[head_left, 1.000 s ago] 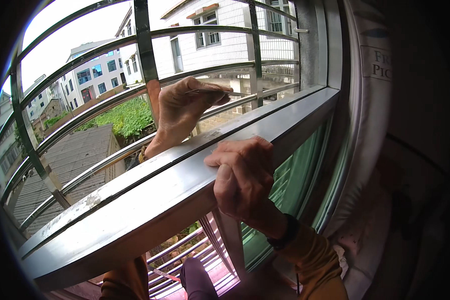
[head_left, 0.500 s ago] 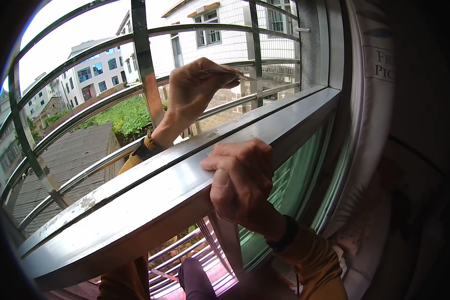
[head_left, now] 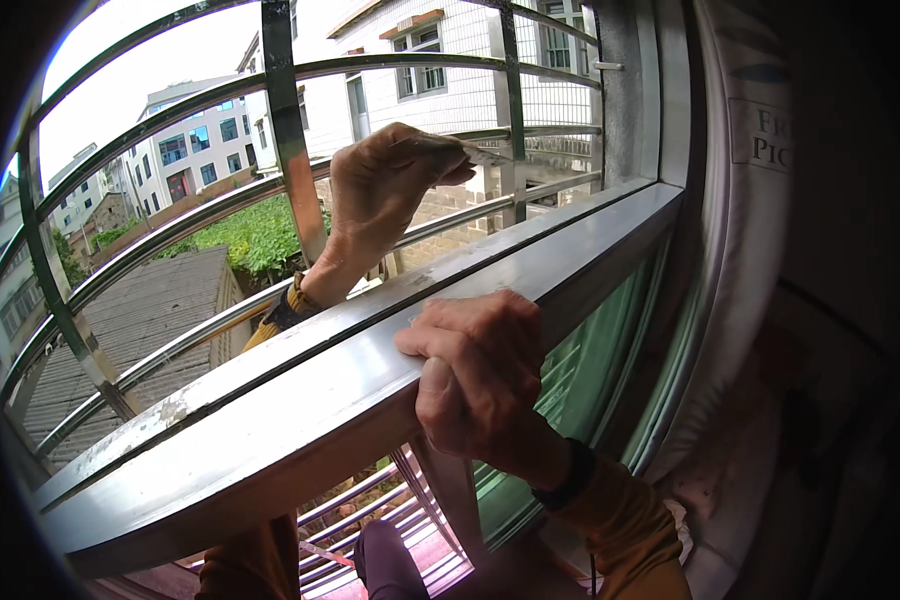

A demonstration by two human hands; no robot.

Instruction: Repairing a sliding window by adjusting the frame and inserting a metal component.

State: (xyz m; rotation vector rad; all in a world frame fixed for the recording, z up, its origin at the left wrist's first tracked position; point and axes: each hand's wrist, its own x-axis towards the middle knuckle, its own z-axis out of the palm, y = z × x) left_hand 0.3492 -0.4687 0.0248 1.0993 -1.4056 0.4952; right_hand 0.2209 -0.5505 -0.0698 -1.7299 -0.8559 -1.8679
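Head view shows a small flat pale scrap (head_left: 480, 153), perhaps cloth or abrasive paper, pinched in the left hand (head_left: 385, 195), which reaches out past the window frame (head_left: 300, 395) and presses the scrap toward a horizontal bar of the metal grille (head_left: 280, 120). The right hand (head_left: 480, 385) is curled tight over the frame's rail, bracing. Rubbing the bar seems the step in hand; continuing would call for steady sliding pressure along it.
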